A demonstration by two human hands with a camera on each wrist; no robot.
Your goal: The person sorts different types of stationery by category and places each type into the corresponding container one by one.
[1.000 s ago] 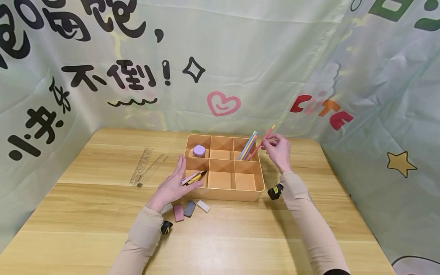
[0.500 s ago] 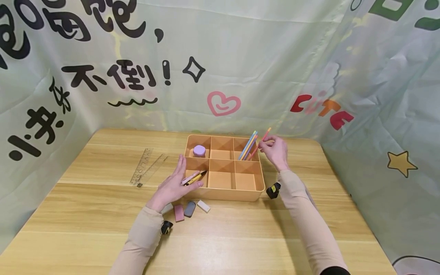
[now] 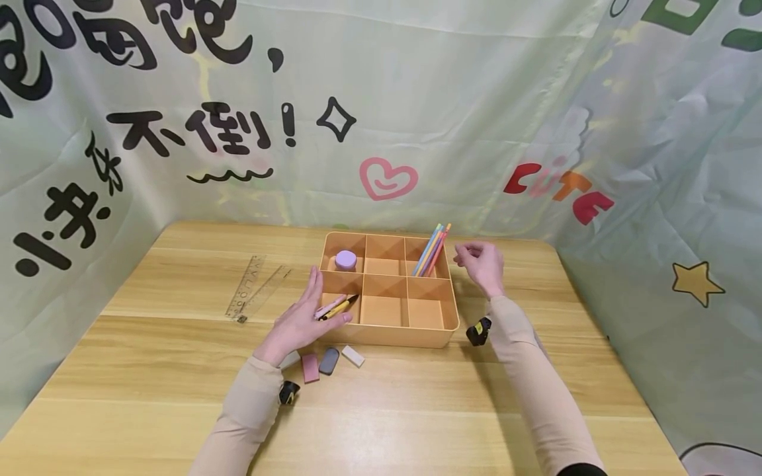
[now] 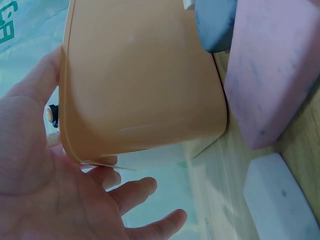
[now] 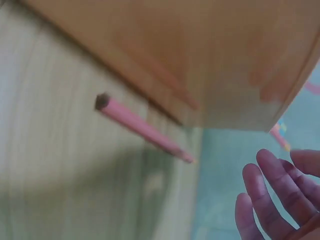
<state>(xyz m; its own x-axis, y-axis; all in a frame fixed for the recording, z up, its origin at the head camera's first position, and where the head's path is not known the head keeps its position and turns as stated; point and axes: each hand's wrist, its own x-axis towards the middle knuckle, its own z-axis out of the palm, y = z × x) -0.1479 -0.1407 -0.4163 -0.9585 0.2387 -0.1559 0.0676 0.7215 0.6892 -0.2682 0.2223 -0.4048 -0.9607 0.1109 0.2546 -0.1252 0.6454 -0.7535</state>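
Observation:
My left hand [image 3: 300,324] rests on the front-left corner of an orange-tan divided organizer box [image 3: 387,336], thumb along the front rim, fingers spread at the left side. Under it, a yellow pencil [image 3: 343,306] with a black tip and a pink stick [image 3: 329,307] lie in the front-left compartment. Several coloured pencils [image 3: 430,250] lean together in the back-right compartment. Just right of them is my right hand [image 3: 483,268], fingers loosely bent and holding nothing. In the right wrist view, a pink pencil [image 5: 145,127] appears beside the box wall.
A purple-lidded round container [image 3: 345,260] stands in the back-left compartment. Two clear rulers [image 3: 244,287] lie left of the box. In front are a pink eraser [image 3: 310,368], a grey-blue eraser [image 3: 329,361] and white erasers [image 3: 353,356]. A fabric backdrop [image 3: 464,119] encloses the table.
My right hand has let go of the red pencil and drawn back to the right. That pencil now leans with the others in the back-right compartment. My left hand has stayed in place.

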